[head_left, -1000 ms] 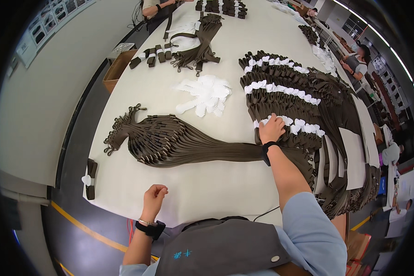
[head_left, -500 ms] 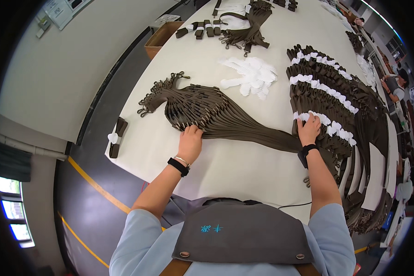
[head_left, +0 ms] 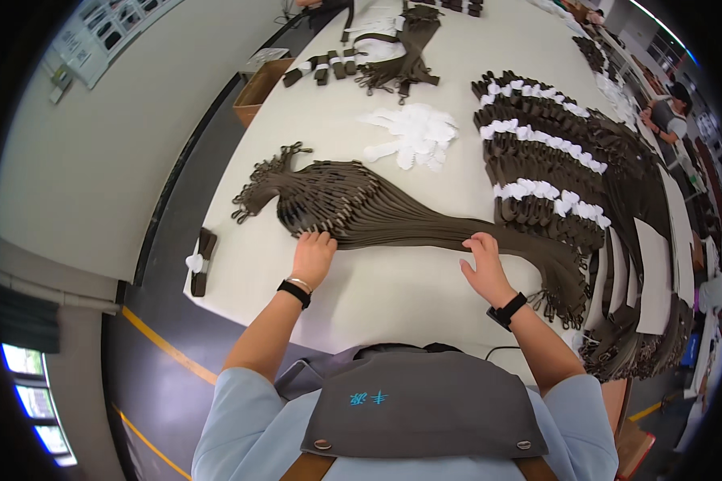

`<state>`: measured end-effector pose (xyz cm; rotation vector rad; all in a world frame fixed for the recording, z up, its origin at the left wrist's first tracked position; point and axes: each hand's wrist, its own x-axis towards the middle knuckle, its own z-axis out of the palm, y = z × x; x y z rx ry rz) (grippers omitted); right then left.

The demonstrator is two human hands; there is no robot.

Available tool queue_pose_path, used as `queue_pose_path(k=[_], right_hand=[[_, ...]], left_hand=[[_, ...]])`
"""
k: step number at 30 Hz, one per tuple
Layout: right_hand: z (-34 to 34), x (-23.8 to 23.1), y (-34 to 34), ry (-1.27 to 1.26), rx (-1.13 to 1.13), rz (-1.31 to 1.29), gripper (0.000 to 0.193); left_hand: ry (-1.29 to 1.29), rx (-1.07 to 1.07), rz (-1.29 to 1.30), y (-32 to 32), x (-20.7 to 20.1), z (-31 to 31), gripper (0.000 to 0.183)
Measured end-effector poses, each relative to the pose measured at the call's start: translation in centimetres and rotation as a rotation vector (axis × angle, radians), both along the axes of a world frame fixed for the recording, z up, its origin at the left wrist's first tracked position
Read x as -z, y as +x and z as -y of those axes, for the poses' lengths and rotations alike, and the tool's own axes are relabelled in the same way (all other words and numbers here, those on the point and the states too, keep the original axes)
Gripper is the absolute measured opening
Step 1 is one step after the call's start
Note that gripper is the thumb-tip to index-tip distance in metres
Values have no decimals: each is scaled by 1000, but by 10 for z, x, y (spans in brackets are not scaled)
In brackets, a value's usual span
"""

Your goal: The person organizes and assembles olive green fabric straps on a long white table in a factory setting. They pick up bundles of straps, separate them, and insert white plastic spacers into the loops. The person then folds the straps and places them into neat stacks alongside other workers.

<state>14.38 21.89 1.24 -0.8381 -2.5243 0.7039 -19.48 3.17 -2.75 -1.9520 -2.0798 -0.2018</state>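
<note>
A long bundle of dark brown straps (head_left: 413, 223) lies across the pale table in front of me. Metal snap hooks (head_left: 253, 180) cluster at its far left end, and buckles run along its fanned part. My left hand (head_left: 314, 258) is at the near edge of that fan, fingers together and curled onto the straps beside the buckles; the fingertips are partly hidden. Farther right, my right hand (head_left: 487, 268) is at the near edge of the narrow stretch, thumb and fingers apart, holding nothing. Past it the straps bend toward me and end in more hooks.
Rows of folded straps with white paper bands (head_left: 545, 128) fill the right side. A pile of white paper pieces (head_left: 415, 136) lies beyond the bundle. One banded strap (head_left: 204, 263) sits at the left table edge. A cardboard box (head_left: 258, 90) and a co-worker (head_left: 667, 116) are farther off.
My right hand has left the white-banded rows and moved left and nearer, to the long strap bundle. My left hand stays at the fan's edge. The view has shifted slightly.
</note>
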Motion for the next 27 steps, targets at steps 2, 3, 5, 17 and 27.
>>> queue_pose_path(k=[2,3,5,17,27], right_hand=[[24,0,-14,-27,-98,-5,33],[32,-2,-20,-35,-143,-6,31],[45,-6,-31,-40,-221,14,27],[73,-17,-43,-58,-332,14,29],[82,28,-46,499,-341,167,15]], left_hand=[[-35,21,-11,3,-1,4,2],[-28,1,-22,4,0,7,3],[-8,-29,-37,6,5,11,3],[-26,38,71,36,-1,22,13],[8,-308,171,-24,24,49,15]])
